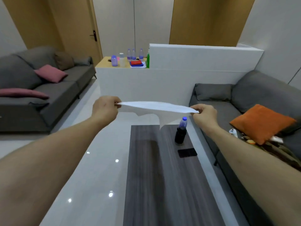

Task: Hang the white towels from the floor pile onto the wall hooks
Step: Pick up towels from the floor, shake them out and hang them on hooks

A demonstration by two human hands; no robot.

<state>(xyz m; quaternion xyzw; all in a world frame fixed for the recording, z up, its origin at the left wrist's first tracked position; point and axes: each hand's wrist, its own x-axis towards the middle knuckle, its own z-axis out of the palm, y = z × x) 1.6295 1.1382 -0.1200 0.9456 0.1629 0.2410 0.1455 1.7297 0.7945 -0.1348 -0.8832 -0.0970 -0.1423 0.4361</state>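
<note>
While both arms reach forward, one white towel (156, 106) is stretched taut between two hands, held in the air above the far end of a dark wood-grain bench (162, 176). Left hand (104, 108): grip closed, fingers pinched on the towel's left corner. Right hand (203, 113): grip closed likewise on the right corner. Part of the towel hangs down below the stretched edge, between the two grips; its lower outline blends into the pale floor (91, 168) and white partition wall (179, 79), so its full shape is hard to make out.

Counts. Towels in hand: one. Below the right grip, on the bench: one dark container with a blue-capped bottle (182, 128) standing in or behind it, cannot tell which; one flat black object (187, 152) nearer the camera. Beyond the grips, on a ledge: about five clear or bluish bottles (133, 55), one green bottle (147, 60), one stack of red and blue cloths (136, 63). Left of the left grip: one grey sofa (48, 88) with two pink cushions (50, 73). Right of the right grip: one grey sofa (244, 101) with one orange cushion (262, 123), plus small items beside it too blurred to identify.

Cut off: both arms above the elbow, the bench's near end.
</note>
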